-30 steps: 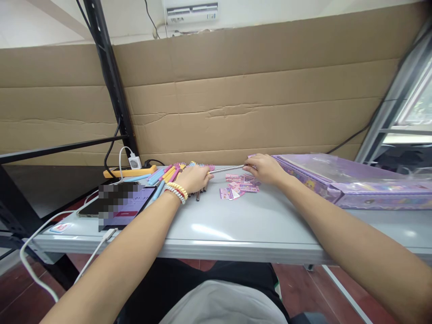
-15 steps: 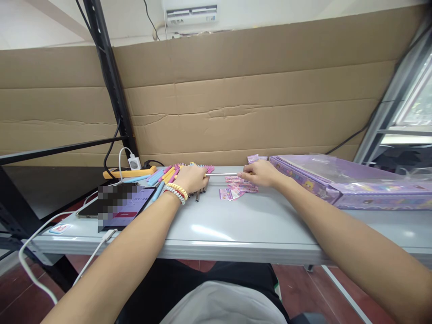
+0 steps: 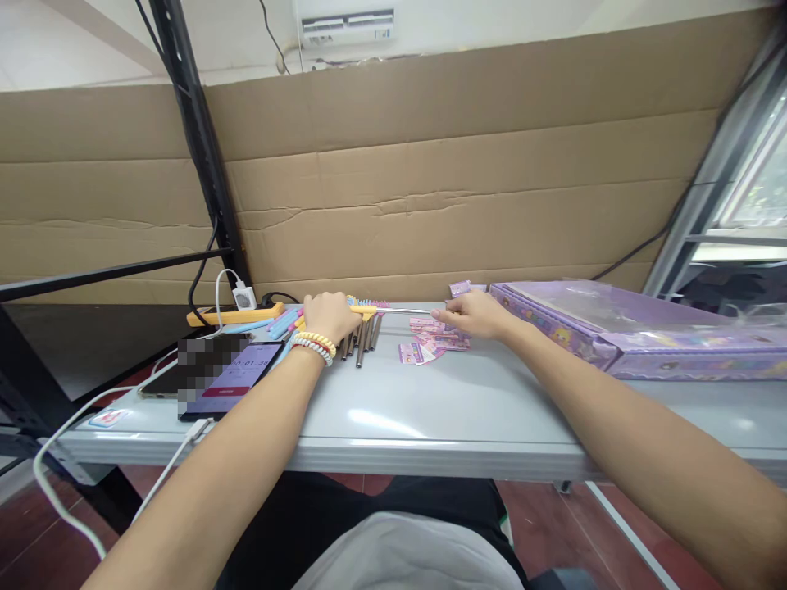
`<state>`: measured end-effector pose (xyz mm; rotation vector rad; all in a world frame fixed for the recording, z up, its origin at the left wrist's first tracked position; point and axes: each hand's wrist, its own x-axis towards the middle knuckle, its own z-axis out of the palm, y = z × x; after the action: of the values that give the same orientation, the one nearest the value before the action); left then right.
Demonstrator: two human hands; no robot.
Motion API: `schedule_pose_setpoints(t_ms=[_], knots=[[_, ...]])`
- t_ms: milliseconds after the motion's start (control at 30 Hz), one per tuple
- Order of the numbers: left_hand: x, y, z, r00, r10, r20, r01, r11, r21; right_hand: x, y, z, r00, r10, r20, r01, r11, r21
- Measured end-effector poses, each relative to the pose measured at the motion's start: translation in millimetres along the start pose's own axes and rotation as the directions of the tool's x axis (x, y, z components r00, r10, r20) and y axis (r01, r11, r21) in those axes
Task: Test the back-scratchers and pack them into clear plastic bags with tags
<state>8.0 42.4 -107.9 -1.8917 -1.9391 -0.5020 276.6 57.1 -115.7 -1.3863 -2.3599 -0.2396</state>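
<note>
On the grey table, my left hand is closed on a yellow-handled brush at the pile of coloured handles. A thin metal rod runs from that brush to my right hand, which pinches its right end. Several metal straws lie in a row just below my left hand. Small pink packets are scattered under and in front of my right hand.
A phone with a white cable lies at the left front. An orange power strip sits by the black rack post. A purple flat box fills the right side. Cardboard lines the back.
My left hand moved left off the metal straws, uncovering them, and took hold of the yellow-handled brush. My right hand shifted slightly left along the rod.
</note>
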Motion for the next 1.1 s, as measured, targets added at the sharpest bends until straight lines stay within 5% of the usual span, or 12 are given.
schedule_pose_setpoints(t_ms=[167,600,1100], knots=[[-0.1,-3.4,1.1,0.991,-0.106,0.081,0.112,0.991,-0.071,0.6,1.6,2.7,1.0,0.02,0.017,-0.02,1.0,0.02],[-6.4,4.5,-12.1,0.995,0.088,0.035,-0.087,0.996,-0.036,-2.6,0.0,1.0,0.998,0.006,0.07,-0.009,0.999,0.039],[-6.6,9.8,-6.8,0.994,0.11,0.023,-0.11,0.994,0.014,-2.4,-17.4,-1.3,0.998,-0.029,0.062,0.03,1.0,-0.01]])
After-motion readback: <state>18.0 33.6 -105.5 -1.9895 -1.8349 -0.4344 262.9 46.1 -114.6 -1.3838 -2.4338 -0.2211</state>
